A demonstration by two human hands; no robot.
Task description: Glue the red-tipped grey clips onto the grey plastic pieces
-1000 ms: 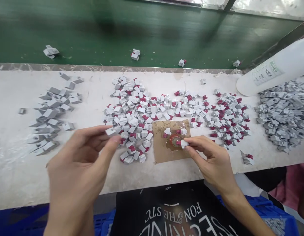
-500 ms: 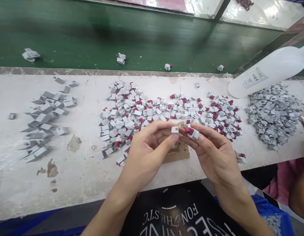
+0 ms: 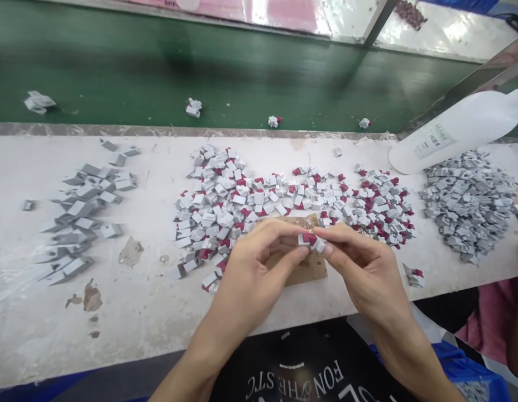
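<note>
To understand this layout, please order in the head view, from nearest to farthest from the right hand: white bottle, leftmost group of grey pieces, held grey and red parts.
From the right hand:
1. Held grey and red parts: in its grasp.
2. White bottle: farther back, on the right.
3. Leftmost group of grey pieces: on the far left.

white and crimson held pieces (image 3: 310,239), green surface (image 3: 129,67), brown cardboard (image 3: 316,269), white bottle (image 3: 460,129), white-lettered black garment (image 3: 313,354)

Cardboard (image 3: 314,269) lies on the table (image 3: 158,312) before the block pile (image 3: 259,198), left of the bottle (image 3: 455,131).
</note>
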